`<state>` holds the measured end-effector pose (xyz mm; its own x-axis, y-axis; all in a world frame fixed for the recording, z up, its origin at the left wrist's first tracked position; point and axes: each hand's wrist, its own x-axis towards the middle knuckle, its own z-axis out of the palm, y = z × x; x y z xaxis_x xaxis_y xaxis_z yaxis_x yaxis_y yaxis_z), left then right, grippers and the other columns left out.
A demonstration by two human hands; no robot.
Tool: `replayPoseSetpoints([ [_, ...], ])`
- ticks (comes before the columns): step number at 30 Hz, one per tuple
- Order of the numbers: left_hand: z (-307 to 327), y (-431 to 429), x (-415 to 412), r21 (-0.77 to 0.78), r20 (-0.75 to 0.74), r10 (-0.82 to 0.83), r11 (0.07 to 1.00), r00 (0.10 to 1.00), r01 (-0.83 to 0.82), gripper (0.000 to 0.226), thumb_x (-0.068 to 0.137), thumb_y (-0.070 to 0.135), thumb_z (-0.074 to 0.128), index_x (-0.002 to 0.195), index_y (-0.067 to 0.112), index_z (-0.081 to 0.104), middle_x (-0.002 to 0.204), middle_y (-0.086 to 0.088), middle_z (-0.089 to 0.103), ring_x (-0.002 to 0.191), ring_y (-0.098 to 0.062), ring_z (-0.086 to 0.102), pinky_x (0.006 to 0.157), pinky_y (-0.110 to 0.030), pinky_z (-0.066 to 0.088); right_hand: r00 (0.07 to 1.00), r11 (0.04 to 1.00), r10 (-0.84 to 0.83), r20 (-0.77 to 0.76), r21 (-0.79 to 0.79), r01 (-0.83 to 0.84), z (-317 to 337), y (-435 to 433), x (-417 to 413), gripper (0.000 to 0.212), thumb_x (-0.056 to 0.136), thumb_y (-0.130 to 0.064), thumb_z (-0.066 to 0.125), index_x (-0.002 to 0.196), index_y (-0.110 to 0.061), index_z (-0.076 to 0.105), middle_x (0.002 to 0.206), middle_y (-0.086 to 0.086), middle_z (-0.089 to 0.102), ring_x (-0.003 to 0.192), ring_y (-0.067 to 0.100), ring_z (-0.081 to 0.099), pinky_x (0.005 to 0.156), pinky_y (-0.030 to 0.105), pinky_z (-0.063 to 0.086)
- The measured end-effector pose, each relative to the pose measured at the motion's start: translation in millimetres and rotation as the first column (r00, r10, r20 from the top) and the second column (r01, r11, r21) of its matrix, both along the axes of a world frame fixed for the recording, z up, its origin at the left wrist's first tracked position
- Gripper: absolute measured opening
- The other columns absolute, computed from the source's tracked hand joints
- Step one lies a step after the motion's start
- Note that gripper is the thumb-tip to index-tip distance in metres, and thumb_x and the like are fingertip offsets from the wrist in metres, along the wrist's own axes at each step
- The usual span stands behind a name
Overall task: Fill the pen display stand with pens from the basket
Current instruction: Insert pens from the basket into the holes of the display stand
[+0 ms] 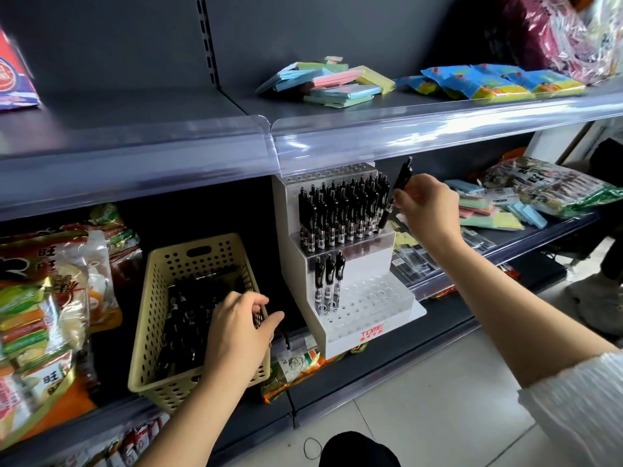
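While our right hand (425, 205) pinches a black pen (397, 193) between thumb and fingertips, the pen's long axis runs steeply up and a little away from us, its tip pointing down and to the left of the hand toward the right end of the middle tier of the pen display stand (340, 261). That tier sits just beside and below the hand and looks nearly full, so we judge the coming move turns on lining the tip up with one of the last free holes at that right end; whether the tip is already seated we cannot tell. Directly above the hand the clear lip of the upper shelf (404, 136) hangs close over the pen's cap end, leaving little room to lift; the freer room lies toward us and downward. Below the hand and nearer us, the front tier holds only three pens (329, 281) at its left, with many open holes to their right. Our left hand (239, 335) is well apart from the stand, curled over the near right rim of the yellow basket (158, 318), thumb outside; whether it grips a pen we cannot tell. More black pens lie loosely in the basket, just left of that hand, long axes running mostly away from us.
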<state>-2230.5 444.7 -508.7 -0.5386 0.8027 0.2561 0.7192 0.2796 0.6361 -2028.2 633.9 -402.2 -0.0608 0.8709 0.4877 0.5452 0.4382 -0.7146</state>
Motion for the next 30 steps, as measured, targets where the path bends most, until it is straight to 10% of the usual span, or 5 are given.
replayPoseSetpoints([
  [4,0,-7,-11,-0.104,0.103,-0.059,0.992,0.993,0.070,0.037,0.072,0.050,0.072,0.098,0.026,0.060,0.093,0.012,0.058,0.086,-0.005,0.055,0.066,-0.018,0.041,0.998,1.000,-0.010,0.068,0.003,0.010,-9,8,-7,0.012,0.087,-0.016,0.064,0.092,-0.005,0.065,0.082,0.003,0.065,0.075,0.016,0.058,0.068,0.023,0.042],
  [19,1,-11,-13,-0.074,0.160,-0.080,0.993,0.984,0.092,0.038,0.069,0.045,0.077,0.096,0.024,0.063,0.086,0.014,0.061,0.079,0.002,0.056,0.062,-0.012,0.041,0.942,0.990,0.015,0.336,-0.138,0.033,-25,28,-16,0.016,0.086,-0.018,0.064,0.080,-0.004,0.068,0.075,0.011,0.068,0.079,0.029,0.066,0.063,0.025,0.039],
  [25,0,-10,-15,-0.057,0.172,-0.097,0.993,0.980,0.108,0.035,0.071,0.046,0.075,0.095,0.024,0.063,0.086,0.015,0.062,0.078,0.004,0.056,0.064,-0.011,0.043,0.979,0.991,-0.133,0.154,0.009,0.133,-23,-2,-21,0.019,0.081,-0.013,0.066,0.098,-0.006,0.060,0.095,0.012,0.063,0.091,0.027,0.057,0.075,0.031,0.041],
  [30,11,-22,-31,0.017,0.012,-0.015,1.000,1.000,0.015,0.023,0.082,0.044,0.064,0.091,0.024,0.069,0.085,0.015,0.064,0.082,-0.005,0.060,0.067,-0.022,0.049,0.971,0.971,0.234,0.040,-0.050,-0.232,-30,-71,-58,0.018,0.084,-0.009,0.066,0.098,-0.015,0.058,0.077,-0.003,0.059,0.070,0.012,0.056,0.068,0.028,0.050],
])
